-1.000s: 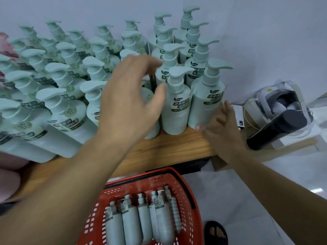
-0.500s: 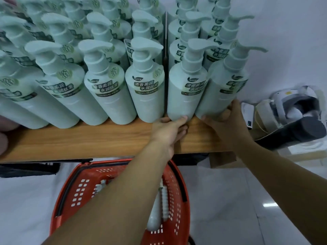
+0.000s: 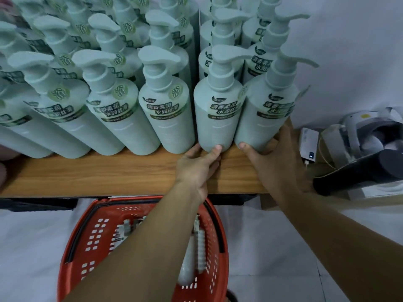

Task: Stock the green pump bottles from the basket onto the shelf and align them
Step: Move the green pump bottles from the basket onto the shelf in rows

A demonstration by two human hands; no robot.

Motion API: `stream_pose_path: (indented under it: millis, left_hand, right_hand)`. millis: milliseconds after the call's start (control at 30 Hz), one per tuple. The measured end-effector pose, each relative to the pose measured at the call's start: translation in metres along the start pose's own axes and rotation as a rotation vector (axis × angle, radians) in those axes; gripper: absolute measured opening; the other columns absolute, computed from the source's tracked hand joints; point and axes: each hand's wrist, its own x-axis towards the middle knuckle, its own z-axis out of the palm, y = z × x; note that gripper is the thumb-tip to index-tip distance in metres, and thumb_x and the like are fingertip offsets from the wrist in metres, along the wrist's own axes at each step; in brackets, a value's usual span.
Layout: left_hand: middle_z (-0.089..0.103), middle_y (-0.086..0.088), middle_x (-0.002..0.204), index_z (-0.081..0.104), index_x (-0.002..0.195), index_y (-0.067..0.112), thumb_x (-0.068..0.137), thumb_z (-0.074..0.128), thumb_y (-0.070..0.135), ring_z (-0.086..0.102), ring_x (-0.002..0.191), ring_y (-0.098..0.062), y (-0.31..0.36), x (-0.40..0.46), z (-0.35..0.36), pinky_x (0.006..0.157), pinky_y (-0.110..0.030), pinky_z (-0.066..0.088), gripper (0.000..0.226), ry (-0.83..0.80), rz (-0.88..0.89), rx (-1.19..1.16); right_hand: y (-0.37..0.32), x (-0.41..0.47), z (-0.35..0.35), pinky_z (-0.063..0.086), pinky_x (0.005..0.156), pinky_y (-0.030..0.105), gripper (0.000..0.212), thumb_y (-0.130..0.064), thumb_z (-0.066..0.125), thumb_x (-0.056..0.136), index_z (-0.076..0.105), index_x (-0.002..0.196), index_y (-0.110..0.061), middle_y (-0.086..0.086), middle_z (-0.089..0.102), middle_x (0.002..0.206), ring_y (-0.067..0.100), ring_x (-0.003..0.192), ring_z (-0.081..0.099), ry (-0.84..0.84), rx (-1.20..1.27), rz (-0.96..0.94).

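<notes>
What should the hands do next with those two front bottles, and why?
Probably nudge them straight. The left hand touches the base of one front bottle, the right hand holds the base of the end bottle, and both bottles' pumps point right, unlike their neighbours'.

Person, two bare forearms in view, no sleeves visible to the frame edge. Left hand (image 3: 197, 165) and right hand (image 3: 275, 162): no gloves, rings, watch or wristbands seen. Fingernails short, unpainted.
</notes>
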Motion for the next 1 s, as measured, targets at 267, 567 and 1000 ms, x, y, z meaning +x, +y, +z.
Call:
stream_pose_path:
  millis: [267,567,1000]
  left_hand:
    - [0.076,-0.006,0.093,0.062,0.124,0.016,0.087,0.072,0.015,0.074,0.091,-0.024,-0.016,-0.046,-0.061,0.079,-0.03,0.06,0.038,-0.055,0.083,0.195]
    - [0.071,-0.005,0.102,0.067,0.112,0.017,0.081,0.077,0.023,0.067,0.093,-0.024,-0.103,-0.064,-0.313,0.086,-0.039,0.054,0.033,0.271,-0.226,0.803]
    - [0.044,-0.011,0.14,0.038,0.139,0.013,0.058,0.076,0.051,0.046,0.128,-0.032,-0.209,0.081,-0.429,0.102,-0.048,0.046,0.097,0.394,-0.221,1.098]
  right_hand:
    - [-0.008,-0.074,0.001,0.032,0.084,-0.009,0.102,-0.043,0.085,0.076,0.024,0.156,-0.032,-0.013,0.041,0.15,-0.019,0.123,0.04,0.045,0.111,0.161]
    - [0.076,-0.282,0.107,0.051,0.084,0.018,0.034,-0.034,0.079,0.085,0.061,0.112,-0.043,-0.022,0.069,0.107,-0.004,0.096,0.064,-0.475,-0.065,0.584]
    - [0.244,-0.308,0.251,0.06,0.081,0.043,0.068,-0.04,0.075,0.083,0.046,0.14,-0.018,0.004,0.069,0.114,0.024,0.095,0.07,-0.573,-0.404,0.753]
